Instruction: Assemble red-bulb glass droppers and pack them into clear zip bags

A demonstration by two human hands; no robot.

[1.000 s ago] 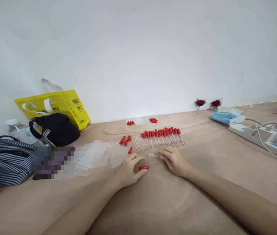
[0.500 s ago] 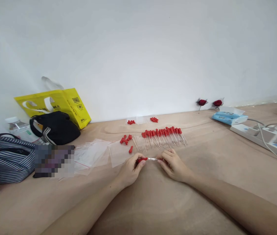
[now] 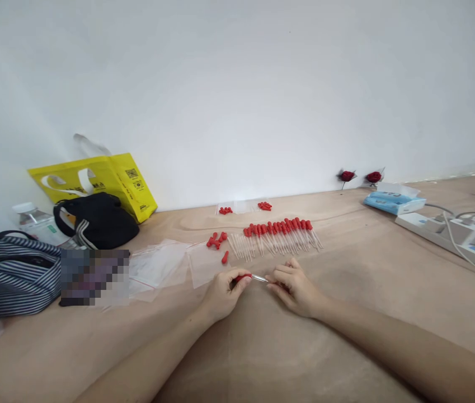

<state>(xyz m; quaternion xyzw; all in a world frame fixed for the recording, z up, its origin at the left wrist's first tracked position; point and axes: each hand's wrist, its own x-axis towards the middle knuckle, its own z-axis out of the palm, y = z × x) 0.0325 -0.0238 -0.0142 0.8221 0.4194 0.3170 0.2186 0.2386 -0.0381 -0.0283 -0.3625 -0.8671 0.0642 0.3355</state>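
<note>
My left hand (image 3: pixel 226 291) pinches a red rubber bulb (image 3: pixel 243 277) between thumb and fingers. A clear glass dropper tube (image 3: pixel 259 278) reaches from the bulb across to my right hand (image 3: pixel 294 288), whose fingertips are closed on its other end. How deep the tube sits in the bulb is hidden by my left fingers. Beyond my hands lies a row of droppers with red bulbs (image 3: pixel 279 226). Bare tubes (image 3: pixel 240 247) lie at that row's left end. Several loose red bulbs (image 3: pixel 216 240) are beside them, with one single bulb (image 3: pixel 225 257) nearer my left hand.
Clear plastic bags (image 3: pixel 159 266) lie left of my hands. Farther left are a striped bag (image 3: pixel 23 274), a black bag (image 3: pixel 98 221) and a yellow bag (image 3: pixel 130 187). A tissue pack (image 3: pixel 394 200) and a power strip (image 3: pixel 438 238) with cables lie at right.
My hands have come slightly nearer to me, and the right has moved a little left. The tube now tilts down toward my right hand, and less of it shows between my hands.
</note>
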